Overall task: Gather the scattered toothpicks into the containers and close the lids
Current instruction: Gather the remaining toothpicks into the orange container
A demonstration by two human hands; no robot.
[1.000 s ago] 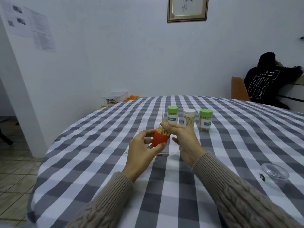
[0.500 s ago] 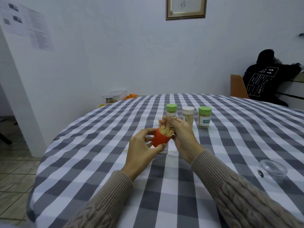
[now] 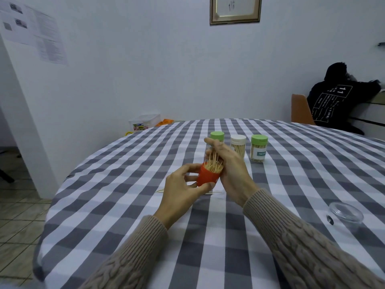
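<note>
Above the desk (image 3: 125, 205), between both hands: one orange container (image 3: 208, 177), lid off, tilted, packed with toothpicks (image 3: 213, 164) whose tips bristle past its rim.

Left hand (image 3: 181, 190): grasping the orange container, thumb on the near side, fingers (image 3: 192, 167) curled round the far side; the container sits just right of the palm and clear of the cloth.

Right hand (image 3: 231, 170): palm against the container's right side, fingers (image 3: 216, 146) extended upward and leaning over the protruding toothpick tips, touching or nearly touching them (which of the two cannot be told). Nothing is pinched in it that can be seen.

Loose toothpicks (image 3: 212, 192): a few lying flat on the cloth directly beneath the held container, near the left fingertips; a further pale sliver (image 3: 159, 191) just left of the left hand.

Beyond the right fingers, standing in a row: green-lidded jar (image 3: 217, 137), partly hidden behind the fingertips; white-lidded jar (image 3: 238, 146), toothpicks visible inside; second green-lidded jar (image 3: 259, 148) with a teal label. All three lids on.

Well to the right of the right forearm: clear plastic cup (image 3: 346, 214) with a small dark item (image 3: 330, 220) beside it.

Covering: grey-and-white checked cloth. Sleeves: beige cable knit.

Background: seated person in a dark hooded top (image 3: 333, 101), framed picture (image 3: 235, 9), papers on the wall (image 3: 35, 32).
</note>
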